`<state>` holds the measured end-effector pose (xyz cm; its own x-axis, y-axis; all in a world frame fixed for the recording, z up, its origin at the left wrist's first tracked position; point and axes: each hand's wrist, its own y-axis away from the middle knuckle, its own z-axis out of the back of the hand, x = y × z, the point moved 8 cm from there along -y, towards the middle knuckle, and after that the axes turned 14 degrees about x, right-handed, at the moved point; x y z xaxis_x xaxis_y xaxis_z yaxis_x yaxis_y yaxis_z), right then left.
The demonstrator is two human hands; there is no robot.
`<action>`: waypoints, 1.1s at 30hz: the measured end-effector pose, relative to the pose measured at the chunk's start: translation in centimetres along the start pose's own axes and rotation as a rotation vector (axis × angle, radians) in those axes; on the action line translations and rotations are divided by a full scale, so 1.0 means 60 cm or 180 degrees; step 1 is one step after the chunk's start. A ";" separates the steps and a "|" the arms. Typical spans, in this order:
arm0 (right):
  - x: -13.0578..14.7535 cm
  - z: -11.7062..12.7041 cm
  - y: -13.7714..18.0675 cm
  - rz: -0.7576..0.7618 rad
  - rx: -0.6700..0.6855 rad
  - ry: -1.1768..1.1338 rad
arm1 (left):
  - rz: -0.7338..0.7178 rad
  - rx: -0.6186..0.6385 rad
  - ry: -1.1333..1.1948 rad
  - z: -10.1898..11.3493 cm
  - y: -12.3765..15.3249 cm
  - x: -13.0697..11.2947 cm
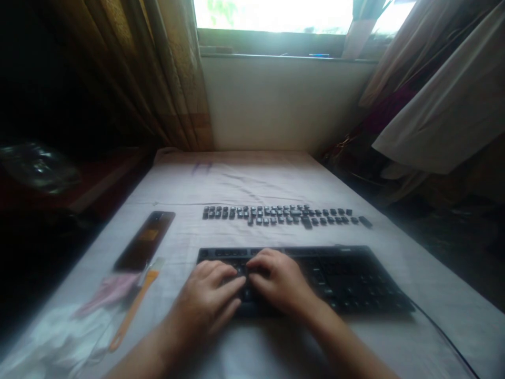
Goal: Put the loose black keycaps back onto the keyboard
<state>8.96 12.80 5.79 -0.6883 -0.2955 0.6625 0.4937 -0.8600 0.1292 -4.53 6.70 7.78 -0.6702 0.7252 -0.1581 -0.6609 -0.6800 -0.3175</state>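
A black keyboard [355, 284] lies on the cloth-covered table, and parts of its left half are hidden under my hands. My left hand [209, 292] rests at its left part, fingers reaching right, with a gap between thumb and forefinger. Close beside it, my right hand [278, 279] has its fingers curled and bent toward the thumb over the same keys. Whatever lies between the right fingertips is too small and blurred to make out. Behind the keyboard, loose dark keycaps [272, 211] lie in rows.
A phone [145, 239] lies at the left, near an orange-handled brush [136, 305]. Pink cloth [110, 292] and white crumpled material [59, 337] are at the near left. The keyboard's cable [442, 331] runs off the near right. A curtain [169, 79] hangs beside the window.
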 end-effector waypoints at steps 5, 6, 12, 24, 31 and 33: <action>-0.004 -0.001 -0.003 -0.0145 0.0054 -0.0049 | 0.0007 0.0064 -0.0139 -0.007 -0.003 -0.009; -0.005 -0.001 -0.004 -0.0169 0.0065 -0.0046 | 0.0025 0.0068 -0.0159 -0.008 -0.004 -0.010; -0.006 -0.002 -0.004 -0.0209 0.0159 -0.0038 | 0.0096 0.0111 -0.0283 -0.011 -0.004 -0.013; -0.014 0.001 -0.017 -0.0223 0.0164 0.0038 | 0.0145 0.0144 -0.0221 -0.017 -0.004 -0.010; -0.015 0.000 -0.016 -0.0268 0.0254 0.0041 | 0.0180 0.0170 -0.0163 -0.021 -0.002 -0.009; -0.012 0.002 -0.017 -0.0266 0.0302 0.0057 | 0.0203 0.0199 -0.0156 -0.023 -0.002 -0.009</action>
<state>9.01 13.96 5.24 -0.7381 -0.2325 0.6334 0.4816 -0.8390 0.2532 -3.64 6.54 6.58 -0.7263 0.6750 -0.1298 -0.6351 -0.7312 -0.2491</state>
